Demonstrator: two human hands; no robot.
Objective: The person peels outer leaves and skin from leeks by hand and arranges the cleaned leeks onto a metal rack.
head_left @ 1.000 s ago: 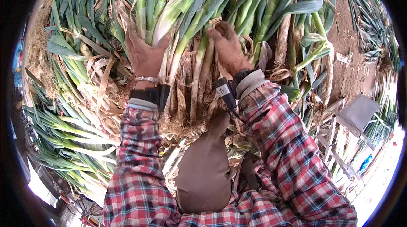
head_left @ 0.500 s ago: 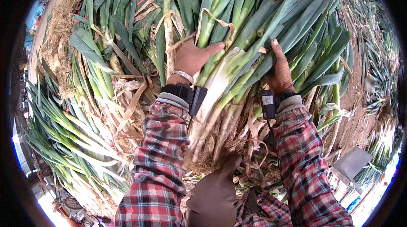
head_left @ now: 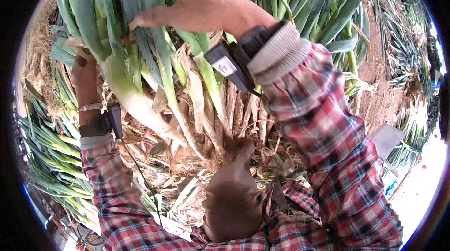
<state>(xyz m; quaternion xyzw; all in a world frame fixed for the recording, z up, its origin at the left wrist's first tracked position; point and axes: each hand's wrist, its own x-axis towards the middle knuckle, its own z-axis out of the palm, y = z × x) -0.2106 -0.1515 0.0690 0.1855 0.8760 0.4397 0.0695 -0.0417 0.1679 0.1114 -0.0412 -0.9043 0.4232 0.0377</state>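
A bundle of leeks (head_left: 114, 70) stands at the left of the heap, its green leaves to the far side, its pale stalks slanting near and right. The left hand (head_left: 86, 75) lies against its left side, fingers bent; the leaves hide part of them, so I cannot tell how tightly they close. The right hand (head_left: 206, 7) reaches across from the right, pinching leaves, its thumb over their near side and the other fingers mostly hidden behind. Just right of the bundle, more leeks (head_left: 229, 106) stand with dry husks around their stalks. Loose trimmings (head_left: 185, 192) lie nearer, beside brown fabric (head_left: 234, 199). Pale roots (head_left: 41, 59) hang at the far left, above another leek pile (head_left: 56, 157). Right of the heap are a brown surface (head_left: 375, 96) and a grey panel (head_left: 386, 139).
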